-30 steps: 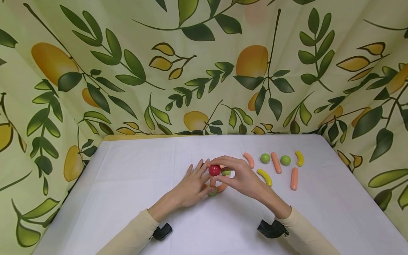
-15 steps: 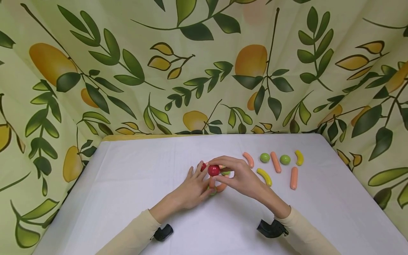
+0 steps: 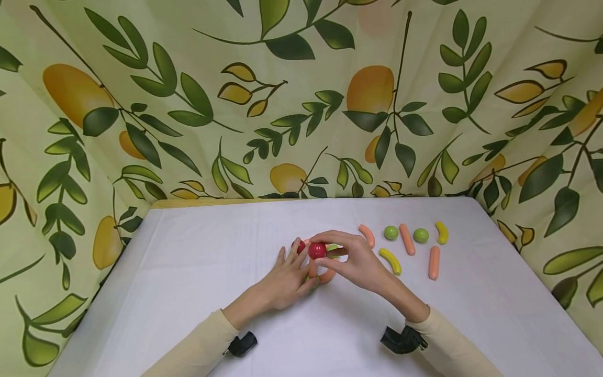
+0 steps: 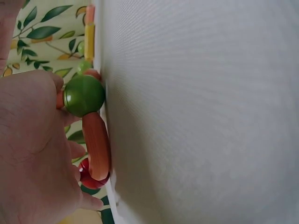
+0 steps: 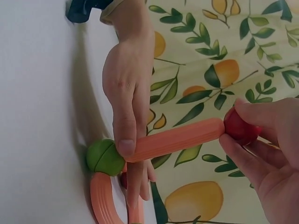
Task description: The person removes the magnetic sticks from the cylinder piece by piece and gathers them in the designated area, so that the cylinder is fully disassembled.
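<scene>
The right hand (image 3: 348, 256) pinches a red ball (image 3: 317, 251) between thumb and fingertips, gripping its sides so that its underside meets the top of a pink stick (image 5: 182, 139). That stick rises near upright, leaning a little, from a green ball (image 5: 103, 157) on the table (image 3: 212, 235); standing on so small a foot, it probably needs support at both ends. The left hand (image 3: 284, 281) has its fingers spread and fairly straight, holding nothing in a fist. Its thumb lies against the foot of the stick, with the fingers reaching past on the far side, likely to steady that joint while the ball above is handled. Whether the thumb presses hard cannot be told. Low down, a pink curve (image 5: 100, 196) touches the green ball on one side, and a base stick (image 4: 96, 144) runs from it to a second red ball (image 4: 93, 175) beneath the left fingers; these low pieces seem to serve as a footing. Loose pink sticks (image 3: 407, 240), green balls (image 3: 421, 235) and yellow curves (image 3: 390, 262) lie spread beyond the right hand, apart from the joined pieces, perhaps so they are easy to reach without crowding the work
</scene>
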The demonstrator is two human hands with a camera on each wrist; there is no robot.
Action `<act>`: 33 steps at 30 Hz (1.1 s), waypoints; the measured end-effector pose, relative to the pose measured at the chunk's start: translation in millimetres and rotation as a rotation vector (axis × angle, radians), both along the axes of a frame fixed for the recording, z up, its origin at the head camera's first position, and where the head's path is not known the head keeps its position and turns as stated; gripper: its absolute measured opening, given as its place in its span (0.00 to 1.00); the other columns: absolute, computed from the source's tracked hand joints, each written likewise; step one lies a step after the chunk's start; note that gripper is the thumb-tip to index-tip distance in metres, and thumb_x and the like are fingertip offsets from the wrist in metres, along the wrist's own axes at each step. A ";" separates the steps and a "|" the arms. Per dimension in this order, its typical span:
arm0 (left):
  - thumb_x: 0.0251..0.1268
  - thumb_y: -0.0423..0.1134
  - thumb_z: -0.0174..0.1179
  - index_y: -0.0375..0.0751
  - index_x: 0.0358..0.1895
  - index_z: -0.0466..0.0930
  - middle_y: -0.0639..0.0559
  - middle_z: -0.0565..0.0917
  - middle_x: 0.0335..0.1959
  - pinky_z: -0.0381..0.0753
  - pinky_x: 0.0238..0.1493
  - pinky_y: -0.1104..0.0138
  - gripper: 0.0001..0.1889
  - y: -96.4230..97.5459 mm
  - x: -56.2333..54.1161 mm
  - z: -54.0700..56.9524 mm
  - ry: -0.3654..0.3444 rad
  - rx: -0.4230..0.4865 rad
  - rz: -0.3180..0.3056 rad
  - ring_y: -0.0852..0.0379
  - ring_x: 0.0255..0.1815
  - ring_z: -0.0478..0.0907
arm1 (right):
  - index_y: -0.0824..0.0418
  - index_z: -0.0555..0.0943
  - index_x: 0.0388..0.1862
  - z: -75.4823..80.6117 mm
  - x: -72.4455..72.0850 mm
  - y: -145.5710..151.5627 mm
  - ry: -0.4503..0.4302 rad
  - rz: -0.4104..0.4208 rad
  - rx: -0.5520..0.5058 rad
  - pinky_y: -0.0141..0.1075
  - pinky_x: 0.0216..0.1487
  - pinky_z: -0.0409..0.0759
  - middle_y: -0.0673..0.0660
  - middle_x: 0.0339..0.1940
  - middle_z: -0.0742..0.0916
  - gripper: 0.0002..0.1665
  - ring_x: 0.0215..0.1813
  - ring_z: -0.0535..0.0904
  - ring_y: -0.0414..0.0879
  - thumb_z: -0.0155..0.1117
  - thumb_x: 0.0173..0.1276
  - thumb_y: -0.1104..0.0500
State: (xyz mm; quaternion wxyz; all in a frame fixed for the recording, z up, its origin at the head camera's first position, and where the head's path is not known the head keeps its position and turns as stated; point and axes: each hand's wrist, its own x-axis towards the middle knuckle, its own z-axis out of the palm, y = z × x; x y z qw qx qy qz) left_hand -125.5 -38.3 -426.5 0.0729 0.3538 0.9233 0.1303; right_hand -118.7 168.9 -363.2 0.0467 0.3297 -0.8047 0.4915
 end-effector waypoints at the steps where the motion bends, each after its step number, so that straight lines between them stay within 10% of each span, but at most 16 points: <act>1: 0.77 0.59 0.37 0.49 0.76 0.60 0.42 0.43 0.80 0.39 0.71 0.35 0.31 0.3 0.0 0.0 -0.002 -0.002 0.002 0.36 0.79 0.30 | 0.63 0.82 0.56 -0.8 -0.3 0.4 -0.009 -0.001 -0.010 0.36 0.45 0.84 0.55 0.55 0.85 0.26 0.53 0.83 0.47 0.74 0.57 0.66; 14: 0.78 0.58 0.37 0.52 0.76 0.60 0.43 0.42 0.80 0.43 0.70 0.34 0.29 2.3 -0.9 0.6 0.008 -0.004 -0.003 0.36 0.79 0.32 | 0.63 0.76 0.64 3.2 1.6 8.3 -0.539 -0.102 -0.220 0.38 0.55 0.81 0.60 0.62 0.81 0.30 0.60 0.79 0.54 0.70 0.65 0.57; 33: 0.77 0.59 0.41 0.48 0.74 0.64 0.42 0.48 0.79 0.42 0.70 0.34 0.31 -1.6 0.7 -1.1 -0.008 0.020 0.013 0.39 0.79 0.32 | 0.61 0.78 0.63 -14.6 1.9 77.0 -0.453 -0.369 -0.062 0.32 0.49 0.82 0.61 0.62 0.80 0.31 0.61 0.77 0.57 0.72 0.63 0.52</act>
